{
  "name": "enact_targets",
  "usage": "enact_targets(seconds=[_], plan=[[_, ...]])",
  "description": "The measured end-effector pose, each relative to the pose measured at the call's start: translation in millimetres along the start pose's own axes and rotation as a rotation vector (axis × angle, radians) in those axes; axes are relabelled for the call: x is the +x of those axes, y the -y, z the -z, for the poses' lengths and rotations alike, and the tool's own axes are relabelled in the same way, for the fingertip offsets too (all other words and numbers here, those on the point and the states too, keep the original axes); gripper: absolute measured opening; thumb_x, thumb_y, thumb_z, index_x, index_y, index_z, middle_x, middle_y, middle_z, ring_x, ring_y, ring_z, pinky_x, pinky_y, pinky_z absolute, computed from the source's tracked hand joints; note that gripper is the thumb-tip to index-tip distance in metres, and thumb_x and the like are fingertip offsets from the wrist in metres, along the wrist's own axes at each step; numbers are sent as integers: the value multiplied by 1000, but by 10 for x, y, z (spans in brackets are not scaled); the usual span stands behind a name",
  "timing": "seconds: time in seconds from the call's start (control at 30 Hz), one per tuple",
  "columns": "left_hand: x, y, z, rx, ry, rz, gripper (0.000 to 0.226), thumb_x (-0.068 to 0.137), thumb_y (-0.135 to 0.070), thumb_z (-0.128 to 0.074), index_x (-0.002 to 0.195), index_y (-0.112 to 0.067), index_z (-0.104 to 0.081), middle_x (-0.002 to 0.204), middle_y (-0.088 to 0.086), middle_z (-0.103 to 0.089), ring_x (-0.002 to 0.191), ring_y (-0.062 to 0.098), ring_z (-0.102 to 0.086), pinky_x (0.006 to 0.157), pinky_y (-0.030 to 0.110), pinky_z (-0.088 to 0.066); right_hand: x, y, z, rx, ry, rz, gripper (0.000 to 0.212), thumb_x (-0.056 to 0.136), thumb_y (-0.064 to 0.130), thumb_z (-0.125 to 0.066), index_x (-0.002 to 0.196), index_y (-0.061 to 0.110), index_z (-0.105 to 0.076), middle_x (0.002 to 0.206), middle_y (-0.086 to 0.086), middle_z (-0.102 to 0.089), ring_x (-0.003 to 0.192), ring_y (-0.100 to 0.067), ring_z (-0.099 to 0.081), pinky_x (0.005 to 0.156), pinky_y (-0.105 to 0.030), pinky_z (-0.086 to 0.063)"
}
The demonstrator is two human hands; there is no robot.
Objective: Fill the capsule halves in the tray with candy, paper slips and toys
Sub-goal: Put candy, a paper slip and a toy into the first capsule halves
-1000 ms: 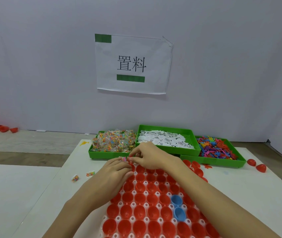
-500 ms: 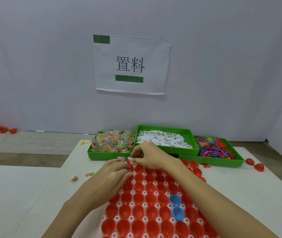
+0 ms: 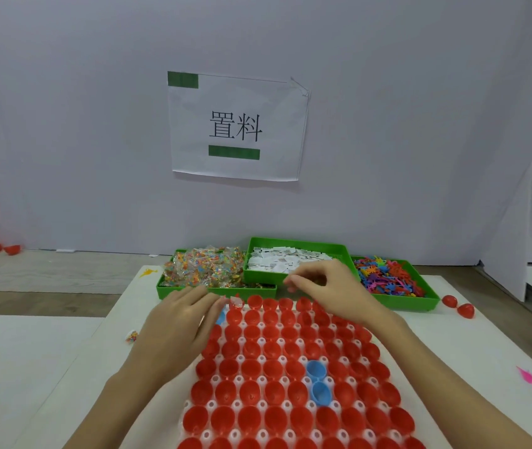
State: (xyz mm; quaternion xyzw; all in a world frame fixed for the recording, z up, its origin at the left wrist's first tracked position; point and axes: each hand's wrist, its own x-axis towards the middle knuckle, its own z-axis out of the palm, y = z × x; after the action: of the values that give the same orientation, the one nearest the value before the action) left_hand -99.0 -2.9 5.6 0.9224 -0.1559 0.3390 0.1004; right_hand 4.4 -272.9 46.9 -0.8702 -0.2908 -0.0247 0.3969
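Currently left hand (image 3: 180, 322) pinches a small wrapped candy (image 3: 235, 300) at the far-left edge of the capsule tray (image 3: 290, 377). Right hand (image 3: 326, 288), fingers loosely curled and holding nothing visible, hovers at the tray's far edge, before the paper-slip bin (image 3: 293, 254).

The capsule tray (image 3: 290, 416) runs off the bottom edge, so its nearest rows are cut off, and the left hand (image 3: 177, 322) hides its far-left cells, with only a sliver of a blue capsule half (image 3: 221, 316) showing past the fingers. What the left fingertips hold, a small blurred wrapper (image 3: 234, 301), is too unclear to name. The right hand (image 3: 326, 293) covers the paper-slip bin's (image 3: 293, 243) near wall, and whether it holds anything cannot be told.
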Motion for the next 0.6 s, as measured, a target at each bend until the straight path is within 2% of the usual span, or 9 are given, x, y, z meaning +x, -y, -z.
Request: enact_targets(seconds=[0.1, 0.2, 0.27, 0.33, 0.43, 0.6], plan=[[-12, -12, 23, 105, 69, 139, 67, 102, -58, -11, 103, -26, -71, 61, -11, -65, 50, 12, -62, 44, 25, -46, -329, -225, 149, 42, -165, -69, 17, 101, 24, -62, 98, 30, -77, 83, 15, -76, 84, 0, -70, 81, -21, -54], [-69, 18, -46, 224, 182, 213, 80, 91, -62, 8, 123, -32, -59, 65, -8, -66, 60, 14, -66, 50, 29, -49, -528, -428, 125, 67, -319, -131, 20, 102, 17, -60, 100, 29, -75, 81, 14, -76, 84, -2, -70, 85, -31, -57], [-96, 44, -113, 226, 228, 256, 79, 95, -65, 13, 130, -34, -50, 74, -8, -68, 68, 11, -68, 60, 30, -54, -589, -529, 65, 97, -392, -161, 20, 102, 14, -59, 102, 28, -74, 81, 14, -75, 83, -6, -70, 82, -36, -59], [-85, 35, -141, 162, 263, 304, 69, 95, -64, 3, 131, -35, -48, 74, -9, -68, 68, 8, -66, 64, 30, -56, -614, -604, 15, 152, -465, -172, 21, 101, 12, -59, 104, 26, -73, 81, 12, -74, 82, -8, -70, 80, -36, -59], [-84, 10, -156, 3, 252, 335, 55, 94, -61, -13, 125, -34, -50, 65, -8, -66, 61, 7, -63, 65, 31, -55, -635, -679, -49, 272, -555, -177, 20, 102, 10, -57, 103, 24, -72, 80, 7, -73, 80, -8, -70, 78, -28, -58], [-82, -52, -185, -170, 163, 370, 43, 95, -58, -29, 113, -33, -58, 59, -9, -64, 57, 5, -60, 62, 28, -52, -633, -753, -100, 359, -590, -197, 19, 103, 11, -55, 105, 22, -70, 79, 2, -72, 77, -10, -70, 76, -24, -55]])
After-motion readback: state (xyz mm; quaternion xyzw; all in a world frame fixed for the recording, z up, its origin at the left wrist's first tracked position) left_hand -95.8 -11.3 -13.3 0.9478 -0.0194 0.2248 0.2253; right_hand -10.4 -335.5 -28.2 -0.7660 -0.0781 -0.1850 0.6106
